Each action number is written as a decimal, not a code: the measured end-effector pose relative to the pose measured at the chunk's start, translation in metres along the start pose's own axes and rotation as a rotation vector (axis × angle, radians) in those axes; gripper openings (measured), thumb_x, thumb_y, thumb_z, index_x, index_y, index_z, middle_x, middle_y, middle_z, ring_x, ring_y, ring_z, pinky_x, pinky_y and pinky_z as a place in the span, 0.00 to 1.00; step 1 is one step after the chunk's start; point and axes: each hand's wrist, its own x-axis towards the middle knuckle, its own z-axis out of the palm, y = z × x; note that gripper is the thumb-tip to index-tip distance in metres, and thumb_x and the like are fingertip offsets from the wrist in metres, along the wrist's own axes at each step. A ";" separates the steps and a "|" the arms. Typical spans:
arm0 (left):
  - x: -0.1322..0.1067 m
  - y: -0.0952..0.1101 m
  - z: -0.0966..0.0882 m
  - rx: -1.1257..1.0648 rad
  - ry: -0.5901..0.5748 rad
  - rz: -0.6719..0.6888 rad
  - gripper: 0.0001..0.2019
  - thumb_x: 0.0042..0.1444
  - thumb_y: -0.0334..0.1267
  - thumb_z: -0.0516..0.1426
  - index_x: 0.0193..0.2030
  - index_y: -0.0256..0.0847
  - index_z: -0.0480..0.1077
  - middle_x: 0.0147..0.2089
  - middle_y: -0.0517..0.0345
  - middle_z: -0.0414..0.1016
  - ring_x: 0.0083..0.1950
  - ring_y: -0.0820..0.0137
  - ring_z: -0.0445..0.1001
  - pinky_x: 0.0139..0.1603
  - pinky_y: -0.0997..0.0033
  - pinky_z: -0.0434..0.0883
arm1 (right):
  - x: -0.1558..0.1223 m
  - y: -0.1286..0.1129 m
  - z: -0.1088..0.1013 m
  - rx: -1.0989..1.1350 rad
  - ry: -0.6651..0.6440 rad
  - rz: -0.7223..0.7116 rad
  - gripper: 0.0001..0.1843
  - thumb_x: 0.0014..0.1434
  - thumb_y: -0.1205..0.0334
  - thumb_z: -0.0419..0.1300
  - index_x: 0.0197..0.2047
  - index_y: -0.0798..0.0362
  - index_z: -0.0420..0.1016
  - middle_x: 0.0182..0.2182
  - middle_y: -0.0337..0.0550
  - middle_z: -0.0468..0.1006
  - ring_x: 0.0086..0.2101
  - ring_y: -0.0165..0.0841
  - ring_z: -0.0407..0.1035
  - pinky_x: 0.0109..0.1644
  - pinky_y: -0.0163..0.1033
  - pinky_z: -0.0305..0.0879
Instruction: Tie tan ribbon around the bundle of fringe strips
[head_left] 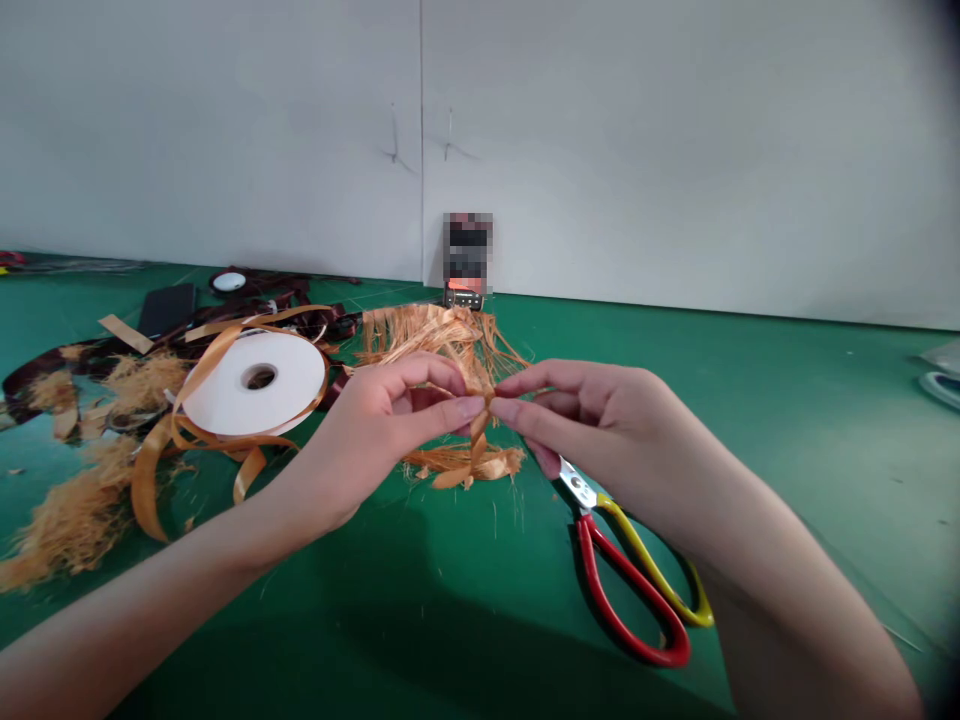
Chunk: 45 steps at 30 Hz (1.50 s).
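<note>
My left hand (pixel 390 425) and my right hand (pixel 592 420) meet at the centre of the view, fingertips pinched together on a narrow orange ribbon strip (pixel 478 450). The strip hangs down from the pinch to a frayed end just above the green table. Behind the hands lies a fan of shredded orange ribbon fibres (pixel 439 335). Under my right wrist, scissors (pixel 637 580) with one red and one yellow handle lie flat on the table, blades pointing up toward the hands.
A white spool of orange ribbon (pixel 255 385) sits left of my left hand with loose loops around it. Frayed orange tufts (pixel 67 515) and dark ribbon scraps (pixel 45 365) litter the left side. A white wall stands behind the green table (pixel 787 400).
</note>
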 end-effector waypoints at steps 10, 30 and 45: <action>-0.001 -0.001 0.003 0.016 0.004 0.065 0.08 0.58 0.34 0.60 0.28 0.40 0.70 0.32 0.65 0.68 0.35 0.78 0.67 0.35 0.80 0.65 | 0.000 -0.002 0.002 0.046 0.014 0.000 0.08 0.55 0.64 0.60 0.25 0.52 0.75 0.13 0.31 0.65 0.15 0.21 0.54 0.17 0.30 0.46; -0.004 -0.001 0.003 -0.035 0.107 -0.007 0.07 0.54 0.43 0.63 0.33 0.43 0.77 0.37 0.59 0.79 0.40 0.68 0.74 0.42 0.70 0.70 | -0.003 0.000 0.007 0.014 0.064 0.006 0.07 0.61 0.59 0.54 0.31 0.50 0.67 0.29 0.37 0.72 0.29 0.27 0.64 0.29 0.33 0.60; -0.002 0.001 -0.008 0.457 0.520 0.421 0.15 0.61 0.39 0.58 0.55 0.47 0.68 0.59 0.54 0.67 0.61 0.63 0.64 0.61 0.61 0.60 | -0.002 0.000 0.008 0.124 -0.016 0.038 0.08 0.63 0.58 0.55 0.33 0.51 0.64 0.23 0.32 0.70 0.21 0.23 0.59 0.22 0.30 0.54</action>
